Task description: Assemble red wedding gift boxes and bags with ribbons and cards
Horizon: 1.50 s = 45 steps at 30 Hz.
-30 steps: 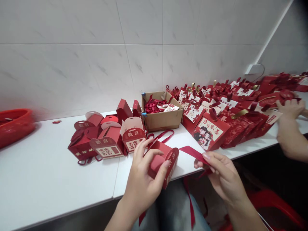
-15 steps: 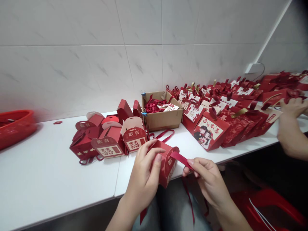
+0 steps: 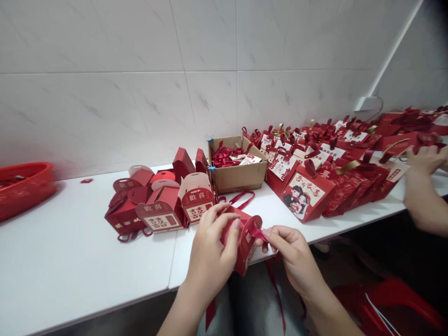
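A small red gift box [image 3: 245, 240] is held over the front edge of the white table [image 3: 70, 261]. My left hand [image 3: 210, 252] is wrapped round its left side, fingers closed on it. My right hand [image 3: 290, 254] pinches a dark red ribbon [image 3: 258, 232] right at the box's rounded handle flap. The ribbon's loose ends hang down below the table edge [image 3: 278, 298]. Just behind the box lies another ribbon loop [image 3: 241, 199].
Several open red boxes [image 3: 157, 205] are clustered behind my left hand. A cardboard box [image 3: 238, 172] holds ribbons and tags. Finished red bags [image 3: 315, 182] line the wall to the right, where another person's hand [image 3: 425, 161] works. A red basin [image 3: 24, 186] sits far left.
My right hand has drawn in from the right along the ribbon until it reaches the box's handle. The left hand has shifted its grip and turned the box slightly.
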Each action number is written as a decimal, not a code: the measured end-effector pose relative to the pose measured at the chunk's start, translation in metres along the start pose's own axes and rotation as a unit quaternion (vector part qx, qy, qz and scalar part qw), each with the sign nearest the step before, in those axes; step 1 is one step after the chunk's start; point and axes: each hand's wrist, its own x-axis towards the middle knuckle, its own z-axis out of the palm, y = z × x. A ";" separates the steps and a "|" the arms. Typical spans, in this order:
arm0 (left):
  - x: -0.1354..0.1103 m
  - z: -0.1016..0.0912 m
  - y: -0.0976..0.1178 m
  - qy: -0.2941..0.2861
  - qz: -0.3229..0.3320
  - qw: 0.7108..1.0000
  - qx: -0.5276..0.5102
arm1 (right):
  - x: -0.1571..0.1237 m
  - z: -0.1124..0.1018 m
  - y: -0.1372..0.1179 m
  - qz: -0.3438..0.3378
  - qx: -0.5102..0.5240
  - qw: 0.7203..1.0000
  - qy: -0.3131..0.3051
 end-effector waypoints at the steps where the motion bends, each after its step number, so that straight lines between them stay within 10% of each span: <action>1: 0.001 0.000 0.000 0.002 -0.004 1.000 0.003 | -0.001 -0.001 0.000 -0.002 0.002 1.000 -0.001; 15: 0.021 -0.007 0.002 0.159 -0.015 0.987 0.008 | -0.005 -0.008 -0.005 -0.034 -0.105 0.994 -0.017; 23: 0.018 0.000 0.003 0.016 -0.023 0.997 0.076 | -0.009 -0.002 -0.001 -0.038 -0.130 0.990 -0.028; 29: 0.029 -0.016 0.019 0.165 0.044 0.985 0.015 | 0.004 -0.009 -0.012 -0.215 -0.175 0.955 0.108; 34: 0.051 -0.043 0.044 0.162 0.117 0.978 -0.058 | 0.032 0.008 -0.047 -0.136 -0.113 0.978 -0.112; 38: 0.046 -0.058 0.044 0.202 0.130 0.970 -0.047 | 0.037 0.020 -0.075 -0.169 -0.041 0.979 -0.106; 45: 0.017 -0.046 -0.012 -0.028 -0.021 0.999 0.020 | 0.026 0.012 -0.108 -0.319 -0.009 0.948 -0.001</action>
